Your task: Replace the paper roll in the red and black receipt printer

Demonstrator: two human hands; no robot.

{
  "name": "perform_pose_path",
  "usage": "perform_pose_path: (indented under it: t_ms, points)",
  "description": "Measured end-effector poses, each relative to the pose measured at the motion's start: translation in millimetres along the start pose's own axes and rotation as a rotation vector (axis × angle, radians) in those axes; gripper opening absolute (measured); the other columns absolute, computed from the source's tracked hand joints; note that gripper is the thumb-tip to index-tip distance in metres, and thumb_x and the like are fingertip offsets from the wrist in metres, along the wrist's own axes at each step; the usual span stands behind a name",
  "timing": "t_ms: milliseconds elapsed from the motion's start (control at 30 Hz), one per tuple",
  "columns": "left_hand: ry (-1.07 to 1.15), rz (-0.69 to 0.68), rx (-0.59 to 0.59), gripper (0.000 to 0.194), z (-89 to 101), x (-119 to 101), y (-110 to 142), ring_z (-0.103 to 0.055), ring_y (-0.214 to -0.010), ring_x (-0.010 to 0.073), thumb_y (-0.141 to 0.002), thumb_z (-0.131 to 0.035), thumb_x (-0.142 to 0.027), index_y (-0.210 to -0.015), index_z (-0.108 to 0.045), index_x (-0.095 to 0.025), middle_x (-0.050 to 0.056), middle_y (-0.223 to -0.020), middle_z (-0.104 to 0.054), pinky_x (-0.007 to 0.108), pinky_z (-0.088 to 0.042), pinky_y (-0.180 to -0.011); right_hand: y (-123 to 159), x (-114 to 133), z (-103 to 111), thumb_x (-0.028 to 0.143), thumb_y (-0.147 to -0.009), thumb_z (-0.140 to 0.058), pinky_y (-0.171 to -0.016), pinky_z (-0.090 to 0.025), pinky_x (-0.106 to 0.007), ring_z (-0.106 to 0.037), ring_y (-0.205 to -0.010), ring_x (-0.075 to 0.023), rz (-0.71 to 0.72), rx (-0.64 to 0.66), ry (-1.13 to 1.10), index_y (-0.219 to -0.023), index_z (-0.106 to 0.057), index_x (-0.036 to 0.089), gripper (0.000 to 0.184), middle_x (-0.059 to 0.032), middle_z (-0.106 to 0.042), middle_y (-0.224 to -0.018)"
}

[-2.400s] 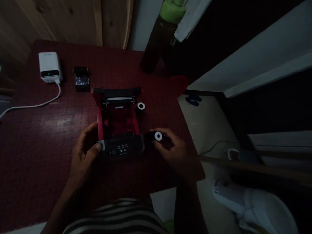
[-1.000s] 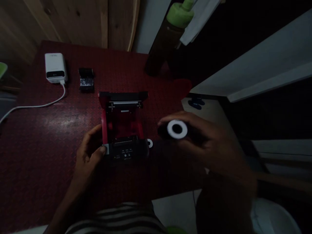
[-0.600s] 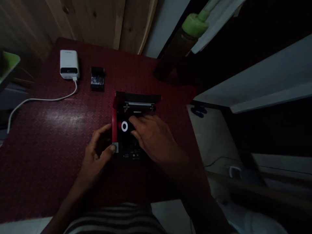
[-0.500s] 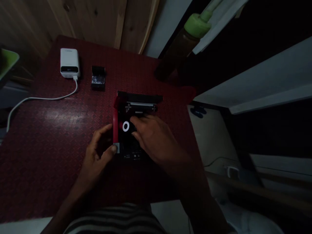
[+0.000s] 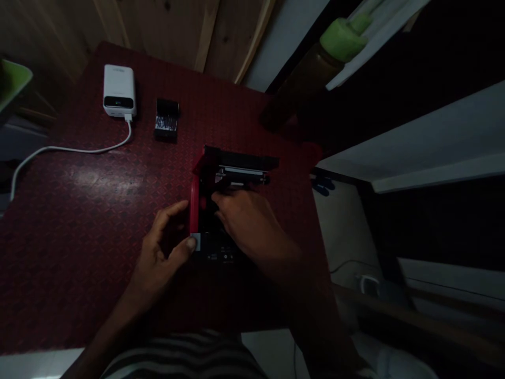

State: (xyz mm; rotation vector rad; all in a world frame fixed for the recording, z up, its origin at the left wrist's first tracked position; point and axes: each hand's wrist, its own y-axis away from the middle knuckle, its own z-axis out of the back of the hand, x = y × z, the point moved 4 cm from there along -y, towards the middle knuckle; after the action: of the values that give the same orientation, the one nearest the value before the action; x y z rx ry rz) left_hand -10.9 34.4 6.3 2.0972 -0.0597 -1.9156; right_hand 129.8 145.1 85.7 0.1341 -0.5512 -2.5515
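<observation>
A small black and red printer (image 5: 236, 169) sits on the red patterned table (image 5: 79, 210) with its lid tipped open toward the back. My left hand (image 5: 161, 252) grips its front left corner, thumb on the grey tab and fingers along the red side. My right hand (image 5: 248, 226) reaches down into the open bay with bent fingers, and it hides the dark roll with the white core that it carried in.
A white power bank (image 5: 119, 90) with a white cable (image 5: 71, 149) lies at the back left, a small black device (image 5: 167, 119) beside it. A brown bottle with a green cap (image 5: 342, 39) stands at the back right. The table's right edge drops to a pale floor (image 5: 347, 231).
My right hand picked up the dark roll right of the printer, carried it over and lowered it into the open bay. Its white core is now hidden. My left hand stayed on the printer.
</observation>
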Motion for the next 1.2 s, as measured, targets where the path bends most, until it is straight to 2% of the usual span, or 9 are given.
perform_pose_path:
  t_ms: [200,333,467,667,800,900,1000,1100,1200]
  points:
    - [0.001,0.000,-0.002,0.061,-0.5,-0.5,0.0,-0.071,-0.145,0.0357,-0.100,-0.083,-0.050,-0.155,-0.070,-0.025,0.013,-0.158,-0.072,0.050,-0.057,-0.121,0.7,-18.3,-21.1,-0.002,-0.103,-0.065,-0.087,-0.068,-0.040,-0.087,-0.105,-0.0314,0.082,-0.144,-0.256,-0.123,-0.084,0.021,0.036,-0.0126,-0.089,-0.117]
    - [0.005,-0.012,0.009,0.062,0.3,1.4,-1.4,-0.070,-0.145,0.0352,-0.101,-0.083,-0.052,-0.155,-0.070,-0.025,0.013,-0.158,-0.072,0.050,-0.056,-0.123,25.2,-34.6,-22.8,0.000,-0.106,-0.059,-0.112,-0.066,-0.043,-0.082,-0.129,-0.0256,0.303,-0.332,-0.520,-0.133,-0.083,0.026,0.045,-0.0076,-0.087,-0.138]
    - [-0.009,-0.014,0.011,0.064,2.2,3.0,-0.5,-0.070,-0.144,0.0356,-0.101,-0.083,-0.053,-0.156,-0.069,-0.025,0.013,-0.157,-0.073,0.052,-0.056,-0.123,54.7,-42.4,-22.3,0.003,-0.110,-0.056,-0.113,-0.067,-0.044,-0.081,-0.132,-0.0240,0.500,-0.378,-0.620,-0.133,-0.084,0.022,0.041,-0.0077,-0.089,-0.134]
    - [-0.098,-0.081,0.001,0.062,2.3,-20.3,-4.6,-0.071,-0.145,0.0380,-0.103,-0.081,-0.054,-0.158,-0.068,-0.029,0.012,-0.159,-0.073,0.054,-0.060,-0.119,72.5,-38.0,-26.0,0.007,-0.111,-0.069,-0.101,-0.070,-0.042,-0.083,-0.107,-0.0233,0.468,-0.560,-0.654,-0.113,-0.085,0.017,0.019,-0.0072,-0.088,-0.108]
    - [-0.240,-0.370,-0.107,0.053,-1.4,-56.4,-36.0,-0.062,-0.155,0.0357,-0.110,-0.071,-0.061,-0.158,-0.070,-0.037,0.007,-0.166,-0.068,0.055,-0.054,-0.126,78.5,-31.4,-29.3,0.003,-0.109,-0.071,-0.093,-0.070,-0.036,-0.079,-0.102,-0.0221,0.410,-0.753,-0.599,-0.110,-0.085,0.010,0.016,-0.0109,-0.087,-0.108]
    - [-0.247,-0.526,-0.109,0.059,-11.6,-77.9,-57.7,-0.067,-0.145,0.0336,-0.111,-0.063,-0.076,-0.147,-0.078,-0.031,0.009,-0.156,-0.072,0.054,-0.053,-0.124,86.7,-27.2,-33.1,0.001,-0.108,-0.071,-0.095,-0.070,-0.037,-0.078,-0.102,-0.0225,0.328,-0.896,-0.491,-0.108,-0.087,0.012,0.019,-0.0112,-0.087,-0.108]
    - [-0.190,-0.478,-0.146,0.053,-18.7,-84.7,-58.4,-0.067,-0.142,0.0293,-0.116,-0.059,-0.070,-0.124,-0.082,-0.023,0.007,-0.147,-0.074,0.046,-0.053,-0.121,95.7,-21.9,-40.0,0.004,-0.111,-0.069,-0.097,-0.071,-0.038,-0.080,-0.110,-0.0239,0.214,-0.919,-0.353,-0.110,-0.088,0.018,0.024,-0.0091,-0.089,-0.111]
    - [-0.150,-0.370,-0.162,0.028,-21.3,-77.4,-40.8,-0.060,-0.155,0.0280,-0.113,-0.075,-0.049,-0.102,-0.078,-0.024,0.002,-0.153,-0.073,0.042,-0.044,-0.133,105.0,-14.8,-47.9,0.006,-0.112,-0.068,-0.100,-0.070,-0.039,-0.081,-0.118,-0.0236,0.152,-0.927,-0.234,-0.115,-0.087,0.024,0.027,-0.0064,-0.091,-0.122]
    - [-0.122,-0.250,-0.169,0.024,-20.0,-58.3,-23.2,-0.057,-0.162,0.0337,-0.100,-0.089,-0.044,-0.114,-0.079,-0.027,0.003,-0.160,-0.071,0.046,-0.048,-0.133,110.8,-10.9,-54.4,0.007,-0.110,-0.073,-0.109,-0.068,-0.044,-0.077,-0.137,-0.0262,0.124,-0.985,-0.191,-0.122,-0.084,0.030,0.028,-0.0048,-0.086,-0.145]
